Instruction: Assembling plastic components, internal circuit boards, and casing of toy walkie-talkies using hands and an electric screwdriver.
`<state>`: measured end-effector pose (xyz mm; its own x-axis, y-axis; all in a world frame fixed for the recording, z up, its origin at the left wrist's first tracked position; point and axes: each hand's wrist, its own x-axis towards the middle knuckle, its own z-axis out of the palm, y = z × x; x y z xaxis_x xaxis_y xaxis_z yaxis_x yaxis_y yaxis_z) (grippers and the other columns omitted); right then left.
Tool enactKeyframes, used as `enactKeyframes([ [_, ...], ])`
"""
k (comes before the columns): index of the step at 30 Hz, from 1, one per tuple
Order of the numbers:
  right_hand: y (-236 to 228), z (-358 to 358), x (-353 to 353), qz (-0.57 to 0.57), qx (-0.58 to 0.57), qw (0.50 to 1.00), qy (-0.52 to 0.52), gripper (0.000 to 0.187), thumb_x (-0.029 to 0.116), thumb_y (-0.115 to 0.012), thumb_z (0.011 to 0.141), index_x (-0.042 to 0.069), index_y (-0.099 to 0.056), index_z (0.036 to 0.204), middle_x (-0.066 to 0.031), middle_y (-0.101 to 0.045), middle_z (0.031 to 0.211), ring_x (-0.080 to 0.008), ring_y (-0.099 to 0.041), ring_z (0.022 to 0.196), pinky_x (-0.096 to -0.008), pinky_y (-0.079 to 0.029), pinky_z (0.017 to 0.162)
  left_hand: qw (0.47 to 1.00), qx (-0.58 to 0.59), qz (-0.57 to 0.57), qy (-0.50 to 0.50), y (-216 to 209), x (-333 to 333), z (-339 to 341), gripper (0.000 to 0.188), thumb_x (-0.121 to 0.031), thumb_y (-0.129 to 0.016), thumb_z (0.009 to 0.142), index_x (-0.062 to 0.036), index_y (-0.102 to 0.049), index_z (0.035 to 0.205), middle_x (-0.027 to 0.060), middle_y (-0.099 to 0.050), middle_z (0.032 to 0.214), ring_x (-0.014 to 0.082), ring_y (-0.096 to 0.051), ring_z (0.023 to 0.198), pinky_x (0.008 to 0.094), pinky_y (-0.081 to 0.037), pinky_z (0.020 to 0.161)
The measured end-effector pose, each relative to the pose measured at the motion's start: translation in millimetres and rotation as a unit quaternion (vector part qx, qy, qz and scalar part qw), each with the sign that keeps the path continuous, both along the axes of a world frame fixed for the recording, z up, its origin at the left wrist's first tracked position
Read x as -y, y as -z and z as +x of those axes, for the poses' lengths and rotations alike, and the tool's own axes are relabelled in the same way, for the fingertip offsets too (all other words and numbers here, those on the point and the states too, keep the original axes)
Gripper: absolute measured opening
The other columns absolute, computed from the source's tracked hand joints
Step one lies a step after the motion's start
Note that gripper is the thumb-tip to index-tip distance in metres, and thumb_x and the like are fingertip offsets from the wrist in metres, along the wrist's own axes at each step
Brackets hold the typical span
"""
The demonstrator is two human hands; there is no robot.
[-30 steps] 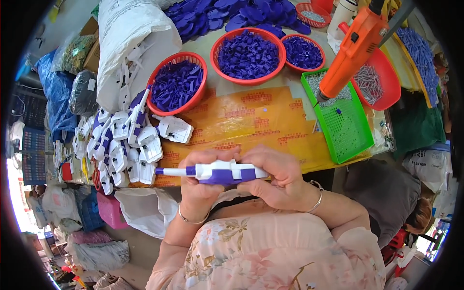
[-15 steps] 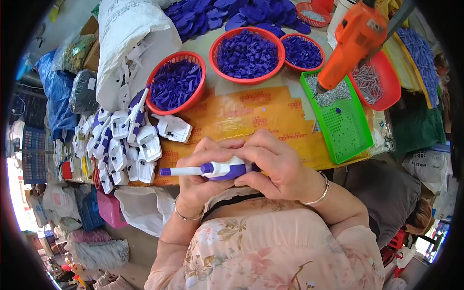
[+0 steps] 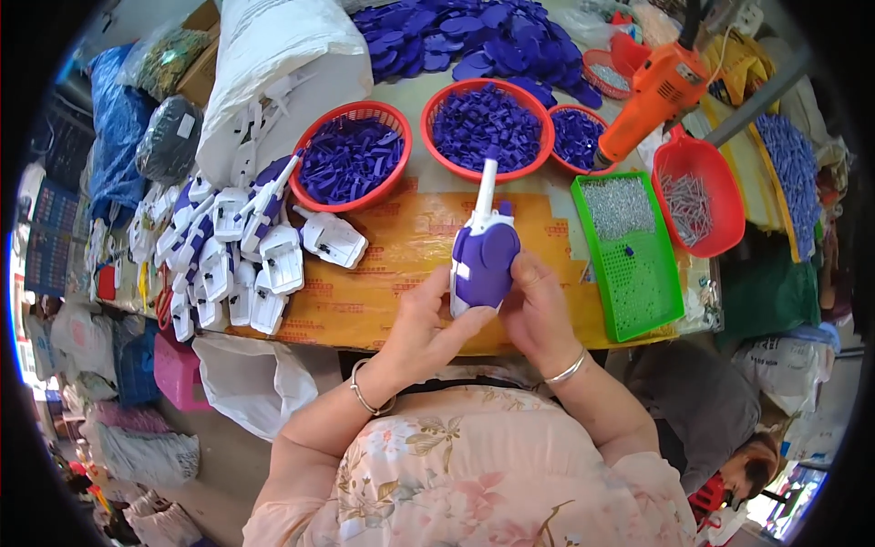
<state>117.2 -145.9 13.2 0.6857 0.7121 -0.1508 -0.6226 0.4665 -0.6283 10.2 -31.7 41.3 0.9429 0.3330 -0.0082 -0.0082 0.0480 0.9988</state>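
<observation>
A purple-and-white plastic piece shaped like a toy walkie-talkie (image 3: 487,263) stands upright above the table's front edge, its white antenna pointing away from me. My left hand (image 3: 421,324) grips its lower left side, thumb along the bottom and fingers hidden behind. Against its right edge my right hand (image 3: 540,310) is closed, thumb on the side and fingertips out of sight. The purple oval face is turned up. On the left lies a heap of similar white half-shells (image 3: 215,267), several with purple parts, and one open white shell (image 3: 334,240) rests apart from them.
Red baskets of purple parts (image 3: 354,162) (image 3: 488,128) stand behind the hands. An orange electric screwdriver (image 3: 652,100) hangs above a green tray (image 3: 643,292) with small metal screws. A red scoop (image 3: 725,223) holds metal pins. A white sack (image 3: 292,46) lies back left, near purple plates (image 3: 474,36).
The walkie-talkie has turned from lying sideways, antenna left, to upright with its oval face up. Both hands have moved with it, slightly farther from my body, and opened apart around its sides.
</observation>
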Motion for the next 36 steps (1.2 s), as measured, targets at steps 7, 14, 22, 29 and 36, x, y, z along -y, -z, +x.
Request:
enactKeyframes([
  [7,9.6,15.7,9.4,-0.011,0.11,0.992,-0.058,0.043,0.022,-0.075,0.079,0.002,-0.059,0.113,-0.0036,-0.063,0.106,-0.0129,-0.058,0.098,-0.027,-0.044,0.089,0.972,-0.028,0.232,0.024,-12.2,-3.2,-2.2,0.03,-0.008,-0.064,0.079,0.0036,-0.05,0.102,0.0166,-0.056,0.066,0.0263,-0.058,0.057,0.0347,-0.045,0.052],
  [14,10.4,11.9,11.5,0.041,0.095,0.992,-0.076,0.037,0.018,-0.076,0.076,0.0,-0.062,0.107,-0.0075,-0.066,0.103,-0.019,-0.063,0.095,-0.0333,-0.048,0.089,0.934,0.042,0.353,0.026,-12.0,-5.7,-11.4,0.036,-0.003,-0.06,0.076,0.0067,-0.044,0.107,0.0225,-0.056,0.068,0.0403,-0.058,0.062,0.0449,-0.045,0.052],
  [22,-2.4,10.7,5.3,0.01,0.116,0.991,-0.06,0.058,0.022,-0.079,0.073,0.002,-0.053,0.121,-0.0077,-0.061,0.106,-0.0197,-0.059,0.101,-0.0331,-0.047,0.091,0.92,0.033,0.389,0.029,-19.1,-17.0,-8.5,0.038,-0.005,-0.058,0.075,0.0047,-0.044,0.108,0.023,-0.058,0.084,0.0411,-0.058,0.067,0.0461,-0.047,0.056],
  [29,-2.4,9.8,4.8,0.007,0.084,0.995,-0.058,0.047,0.008,-0.074,0.072,0.003,-0.054,0.115,-0.008,-0.061,0.105,-0.0192,-0.06,0.097,-0.0315,-0.049,0.087,0.925,0.05,0.377,-0.006,-9.3,-9.9,-8.7,0.041,-0.008,-0.064,0.078,0.0024,-0.046,0.114,0.0212,-0.058,0.086,0.0402,-0.059,0.07,0.0422,-0.047,0.059],
  [36,-10.2,2.8,8.3,0.055,0.019,0.996,-0.069,0.038,0.005,-0.071,0.072,0.005,-0.057,0.107,-0.0098,-0.061,0.102,-0.0225,-0.061,0.092,-0.0364,-0.05,0.088,0.899,0.146,0.408,-0.052,-4.8,-0.2,-9.4,0.035,-0.008,-0.067,0.077,0.0049,-0.051,0.105,0.0162,-0.058,0.072,0.0322,-0.059,0.058,0.0382,-0.046,0.049],
])
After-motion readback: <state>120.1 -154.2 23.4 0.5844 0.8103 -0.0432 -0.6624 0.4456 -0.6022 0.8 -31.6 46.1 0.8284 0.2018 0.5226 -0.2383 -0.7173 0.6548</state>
